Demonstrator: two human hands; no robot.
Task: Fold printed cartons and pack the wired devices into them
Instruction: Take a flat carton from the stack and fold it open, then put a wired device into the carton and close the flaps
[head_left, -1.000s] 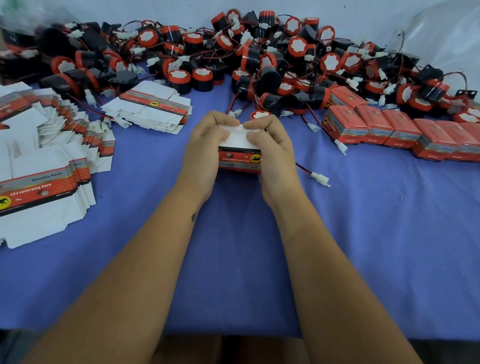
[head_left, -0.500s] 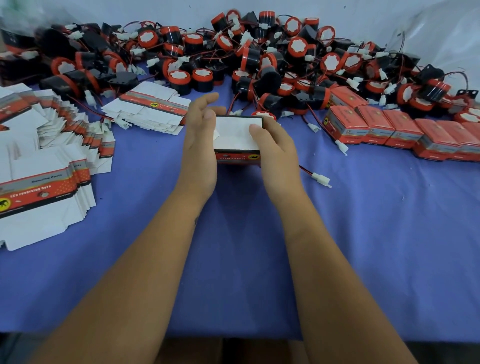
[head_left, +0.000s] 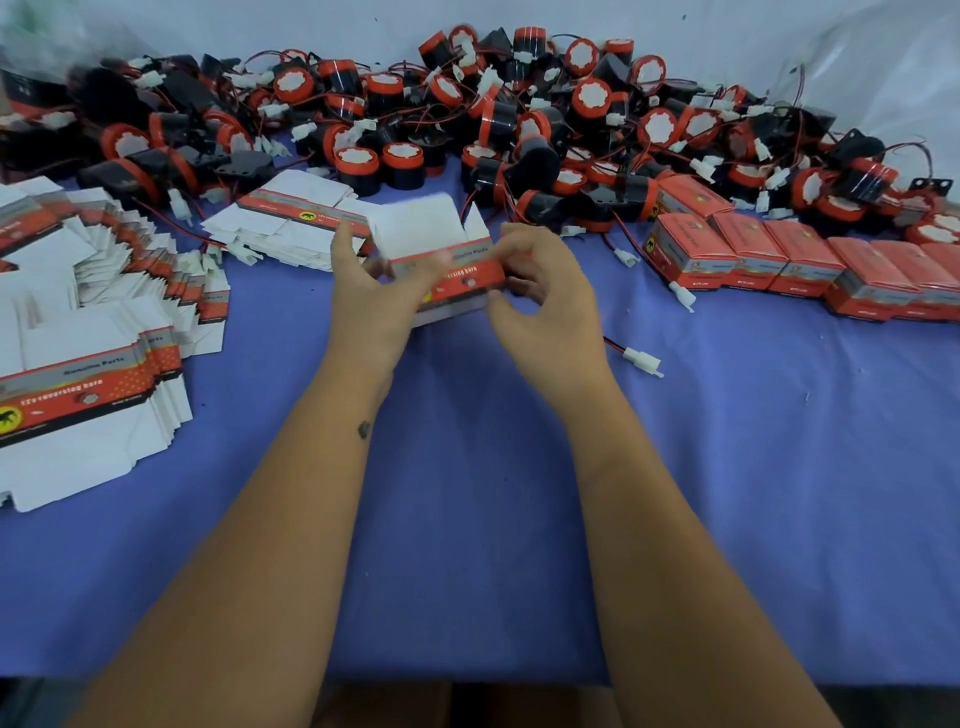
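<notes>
A red and white printed carton is held just above the blue tablecloth at centre, its white flaps standing up. My left hand grips its left side, thumb on the printed front. My right hand pinches its right end with curled fingers. A big heap of black and red wired devices lies behind the carton. Flat cartons sit just left of it.
More flat cartons are fanned out at the left edge. A row of packed red cartons stands at the right. A loose wire with a white plug lies near my right wrist. Blue cloth covers the table's near part.
The carton has been turned so its printed side faces me and its flaps stand open. Both hands have shifted slightly with it, my right hand now pinching its end.
</notes>
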